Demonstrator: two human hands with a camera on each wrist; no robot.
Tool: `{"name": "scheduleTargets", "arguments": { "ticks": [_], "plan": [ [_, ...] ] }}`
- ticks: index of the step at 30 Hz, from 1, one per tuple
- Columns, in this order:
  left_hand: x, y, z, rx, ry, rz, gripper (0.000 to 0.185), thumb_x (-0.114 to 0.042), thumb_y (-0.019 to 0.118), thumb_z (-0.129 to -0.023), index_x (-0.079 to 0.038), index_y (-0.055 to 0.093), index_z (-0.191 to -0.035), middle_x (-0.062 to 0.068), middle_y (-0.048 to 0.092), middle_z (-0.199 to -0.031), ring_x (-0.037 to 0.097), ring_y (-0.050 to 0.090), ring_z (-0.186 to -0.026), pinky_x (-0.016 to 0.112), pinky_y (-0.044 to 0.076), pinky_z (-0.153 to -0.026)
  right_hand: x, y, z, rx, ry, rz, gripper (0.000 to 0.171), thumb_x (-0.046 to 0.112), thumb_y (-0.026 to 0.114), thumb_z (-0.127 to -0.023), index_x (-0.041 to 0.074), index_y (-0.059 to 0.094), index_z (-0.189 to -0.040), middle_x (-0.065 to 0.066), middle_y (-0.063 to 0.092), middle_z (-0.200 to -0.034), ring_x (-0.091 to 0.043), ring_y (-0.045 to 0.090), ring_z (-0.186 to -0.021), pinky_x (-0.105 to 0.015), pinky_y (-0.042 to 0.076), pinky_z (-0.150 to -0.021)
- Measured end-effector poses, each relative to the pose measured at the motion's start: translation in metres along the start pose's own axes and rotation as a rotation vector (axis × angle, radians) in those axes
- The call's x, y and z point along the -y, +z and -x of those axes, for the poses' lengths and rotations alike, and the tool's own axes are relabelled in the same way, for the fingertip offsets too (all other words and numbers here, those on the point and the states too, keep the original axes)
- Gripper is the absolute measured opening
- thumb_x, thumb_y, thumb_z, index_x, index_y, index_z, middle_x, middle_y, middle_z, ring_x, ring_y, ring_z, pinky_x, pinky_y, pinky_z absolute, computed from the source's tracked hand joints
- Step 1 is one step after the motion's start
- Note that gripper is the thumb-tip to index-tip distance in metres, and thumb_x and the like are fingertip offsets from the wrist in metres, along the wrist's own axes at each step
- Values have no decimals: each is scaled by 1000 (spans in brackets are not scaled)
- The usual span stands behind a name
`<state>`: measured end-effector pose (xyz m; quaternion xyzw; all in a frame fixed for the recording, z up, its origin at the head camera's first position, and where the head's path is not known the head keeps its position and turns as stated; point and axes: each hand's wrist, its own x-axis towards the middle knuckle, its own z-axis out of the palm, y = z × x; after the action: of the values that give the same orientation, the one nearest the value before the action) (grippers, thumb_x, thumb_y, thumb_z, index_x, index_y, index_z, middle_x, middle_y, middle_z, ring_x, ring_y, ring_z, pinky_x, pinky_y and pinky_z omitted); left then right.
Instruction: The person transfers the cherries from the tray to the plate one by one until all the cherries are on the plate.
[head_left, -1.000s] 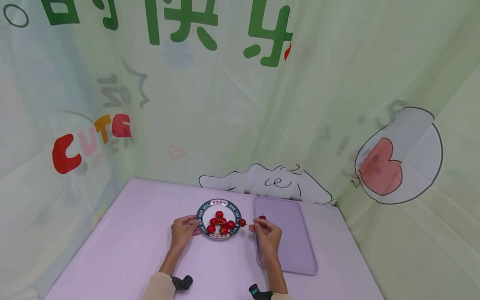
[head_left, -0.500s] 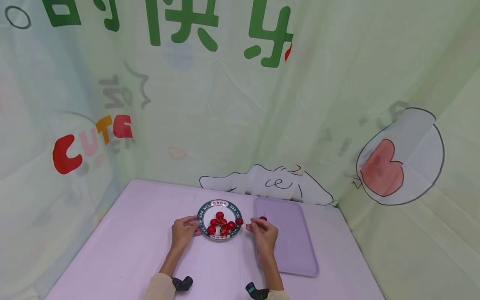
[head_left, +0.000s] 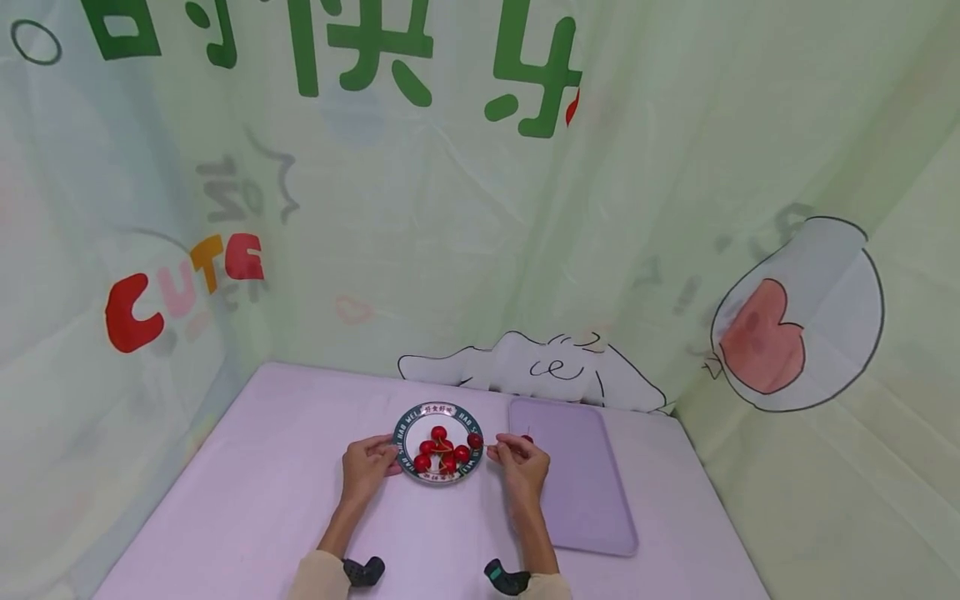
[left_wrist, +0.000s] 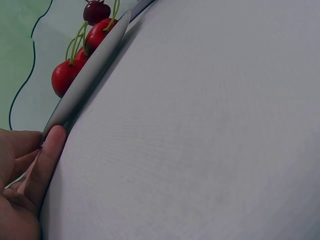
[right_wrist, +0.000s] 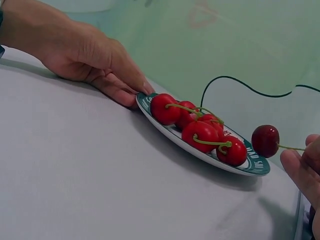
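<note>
A round plate (head_left: 405, 425) with a dark green patterned rim carries several red cherries (head_left: 439, 447) with green stems. My left hand (head_left: 365, 469) pinches the plate's left edge between thumb and fingers, as the left wrist view also shows. By its stem, my right hand (head_left: 523, 469) pinches a darker cherry (right_wrist: 265, 140). That cherry hangs over the plate's right rim, apart from the cherries lying there. In the right wrist view only the fingertips (right_wrist: 295, 165) of the right hand show, at the right edge.
To the right lies a shallow purple tray (head_left: 585, 483), with another cherry (head_left: 528, 438) at its upper left, mostly hidden behind my right hand. The pale table (head_left: 262, 483) ends at a printed curtain (head_left: 465, 250) behind and at the sides.
My right hand has moved left with the dark cherry, from beside the plate to over its right rim. The left hand keeps its hold on the plate.
</note>
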<state>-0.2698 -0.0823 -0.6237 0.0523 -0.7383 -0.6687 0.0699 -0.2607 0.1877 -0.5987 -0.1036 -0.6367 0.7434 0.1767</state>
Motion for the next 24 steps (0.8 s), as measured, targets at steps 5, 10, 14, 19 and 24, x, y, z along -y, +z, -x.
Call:
{"name": "scheduleTargets", "arguments": {
  "ticks": [5,10,14,19,24],
  "plan": [
    [-1,0,-4,-5,-4,1,30,1,72,-102,12,72,-130,25,80,-94,20,80,-69,26,69,-66,-2,6,-6,-9,-5,33,14,-8,72,-99,-11,79,-111,-33,75,-109,-21,83,-82,-25,70,-76],
    [-2,0,-2,-3,-32,-18,31,1,72,-102,12,72,-131,24,80,-92,21,80,-69,29,70,-66,-8,10,-7,-24,6,42,13,-11,71,-98,-12,78,-109,-40,73,-112,-32,83,-85,-26,70,-75],
    [-1,-1,0,-4,-33,-24,31,0,72,-102,12,71,-131,24,80,-93,24,81,-70,28,70,-67,-15,11,-7,-26,25,75,14,-10,71,-99,-11,79,-110,-36,75,-111,-33,83,-85,-24,70,-75],
    [0,-1,0,-4,-27,-20,31,0,72,-102,12,71,-131,24,80,-94,27,81,-72,30,70,-68,-22,12,-8,-28,17,110,13,-10,72,-98,-9,80,-108,-34,77,-107,-35,83,-84,-22,69,-73],
    [2,-1,-2,-11,-31,-21,31,-1,73,-102,10,72,-131,22,81,-93,28,82,-74,33,70,-70,-24,13,-8,-26,5,158,11,-9,73,-97,-7,81,-105,-30,79,-101,-34,83,-80,-20,68,-72]
  ]
}}
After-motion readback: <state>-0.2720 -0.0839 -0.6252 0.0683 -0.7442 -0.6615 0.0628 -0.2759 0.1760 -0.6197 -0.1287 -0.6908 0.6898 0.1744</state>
